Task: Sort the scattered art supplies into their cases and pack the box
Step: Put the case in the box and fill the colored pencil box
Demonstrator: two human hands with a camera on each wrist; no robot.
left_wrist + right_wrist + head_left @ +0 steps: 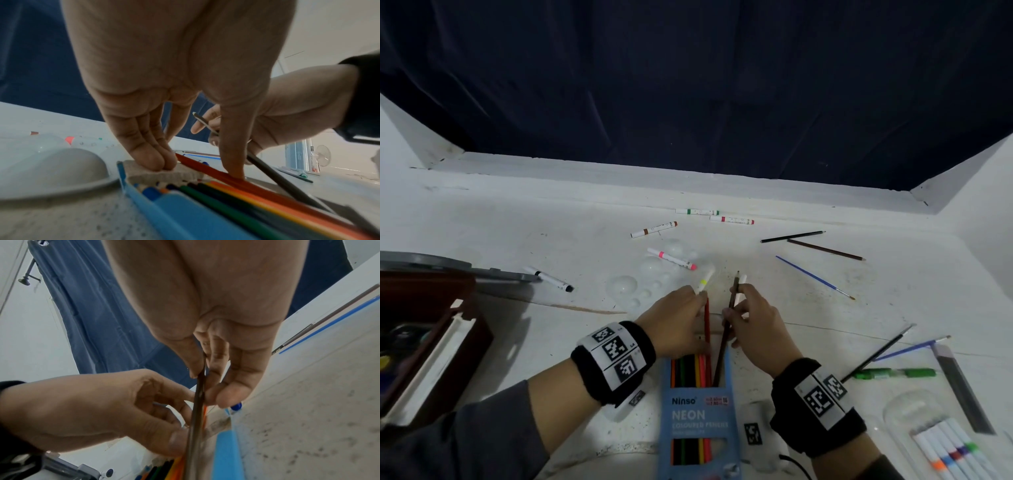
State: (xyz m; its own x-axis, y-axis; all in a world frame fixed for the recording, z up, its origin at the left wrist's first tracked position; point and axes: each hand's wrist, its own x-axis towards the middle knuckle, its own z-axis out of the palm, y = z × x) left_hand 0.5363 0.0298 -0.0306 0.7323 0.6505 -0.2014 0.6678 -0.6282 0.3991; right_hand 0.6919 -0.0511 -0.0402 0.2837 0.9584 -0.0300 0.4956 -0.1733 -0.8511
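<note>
A blue cardboard pencil case (698,416) marked NEON lies open-ended in front of me, with several coloured pencils (236,199) inside. My left hand (678,318) presses straight fingers (156,159) on the case's open flap (185,174), while its thumb rests on a red pencil (707,322) that sticks out of the opening. My right hand (755,323) pinches a brown pencil (726,337) between thumb and fingers (236,386). That pencil is tilted, with its lower end inside the case mouth. A yellow-banded marker (704,281) and a white marker (741,286) show just beyond the hands.
Several markers (671,258), two pencils (825,249) and a blue brush (815,277) lie scattered farther back. A clear palette (640,277) sits behind the hands. An open wooden box (431,342) stands at the left. At the right are brushes (876,353), a green pen (893,373) and a marker pack (945,445).
</note>
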